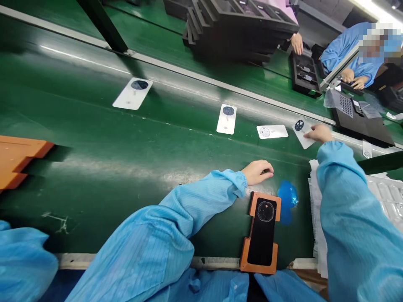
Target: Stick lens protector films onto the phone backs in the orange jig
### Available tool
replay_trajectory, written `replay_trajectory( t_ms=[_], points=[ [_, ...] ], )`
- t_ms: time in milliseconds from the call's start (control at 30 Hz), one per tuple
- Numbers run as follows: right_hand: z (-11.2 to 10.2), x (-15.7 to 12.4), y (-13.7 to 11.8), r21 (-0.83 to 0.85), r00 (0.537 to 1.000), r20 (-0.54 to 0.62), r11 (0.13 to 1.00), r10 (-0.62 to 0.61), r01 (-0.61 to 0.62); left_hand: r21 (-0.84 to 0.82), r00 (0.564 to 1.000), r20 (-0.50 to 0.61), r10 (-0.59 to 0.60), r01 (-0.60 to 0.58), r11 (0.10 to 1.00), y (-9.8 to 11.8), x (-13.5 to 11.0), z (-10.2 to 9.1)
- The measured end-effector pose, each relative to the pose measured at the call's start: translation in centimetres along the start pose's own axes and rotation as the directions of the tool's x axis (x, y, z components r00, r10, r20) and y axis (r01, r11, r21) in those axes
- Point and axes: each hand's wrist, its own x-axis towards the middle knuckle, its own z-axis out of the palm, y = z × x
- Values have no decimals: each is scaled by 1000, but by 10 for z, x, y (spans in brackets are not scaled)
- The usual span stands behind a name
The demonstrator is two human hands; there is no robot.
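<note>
At the right, the right hand (320,133) covers part of the white card (301,134) it pinches; its sleeve (346,205) hides some of the plastic tray (388,193). The left edge cuts off an orange fixture (22,157). Pixelation blurs a co-worker (346,48), upper right.

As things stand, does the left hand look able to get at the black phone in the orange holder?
Probably yes: the left hand looks empty and is close by, nothing covers the black phone in the orange holder, and the right hand is away at a white card.
</note>
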Motion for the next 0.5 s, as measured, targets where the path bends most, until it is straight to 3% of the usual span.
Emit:
replay_trajectory(
  t_ms=[100, 133, 167, 233, 300, 367, 400, 500],
  points=[
    [-39, -37, -16, -103, 999, 3, 993, -53, 53, 185, 964, -264, 38, 12, 983, 11, 6, -25],
    [-46, -59, -23, -120, 993, 19, 985, -119, 121, 251, 941, -332, 62, 25, 968, 19, 7, -32],
    [-50, -85, -32, -166, 956, 81, 942, -281, 291, 308, 929, -357, 95, 21, 951, 28, 9, -38],
    [-49, -141, -49, -210, 815, 166, 787, -556, 580, 377, 953, -236, 187, -88, 922, 48, 10, -44],
    [-45, -191, -60, -230, 686, 175, 648, -707, 726, 336, 967, 29, 251, -246, 909, 63, 8, -44],
    [-49, -228, -61, -257, 655, 33, 627, -755, 736, 238, 952, 207, 225, -272, 932, 69, 6, -43],
    [-55, -242, -57, -250, 660, -71, 654, -748, 714, 196, 959, 224, 176, -222, 955, 69, 5, -42],
    [-77, -278, -36, 3, 715, -340, 760, -611, 650, 57, 996, 68, -57, 53, 997, 65, 5, -45]
  ],
)
